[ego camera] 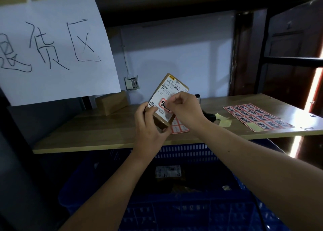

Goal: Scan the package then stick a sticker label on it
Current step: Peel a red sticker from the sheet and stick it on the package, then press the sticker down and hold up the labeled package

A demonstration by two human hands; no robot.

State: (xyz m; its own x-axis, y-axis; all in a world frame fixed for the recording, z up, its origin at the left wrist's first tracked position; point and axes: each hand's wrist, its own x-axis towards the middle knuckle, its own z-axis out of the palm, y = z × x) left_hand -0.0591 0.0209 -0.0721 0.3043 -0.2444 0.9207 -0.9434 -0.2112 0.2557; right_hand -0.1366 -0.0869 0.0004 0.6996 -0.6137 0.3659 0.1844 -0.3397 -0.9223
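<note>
A small brown cardboard package (172,88) with a white shipping label is held tilted above the wooden shelf (104,134). My left hand (148,125) grips its lower end from below. A red sticker label (164,104) lies on the white label, and the fingertips of my right hand (185,106) pinch or press its right edge. A dark scanner (208,116) is mostly hidden behind my right wrist.
A sheet of red stickers (257,117) lies on the shelf's right part, another sheet (180,127) under the package, yellow backing scraps (224,121) between them. A brown box (113,102) stands at the back left. A blue crate (192,153) with a parcel (168,172) sits below. A handwritten paper sign (52,47) hangs left.
</note>
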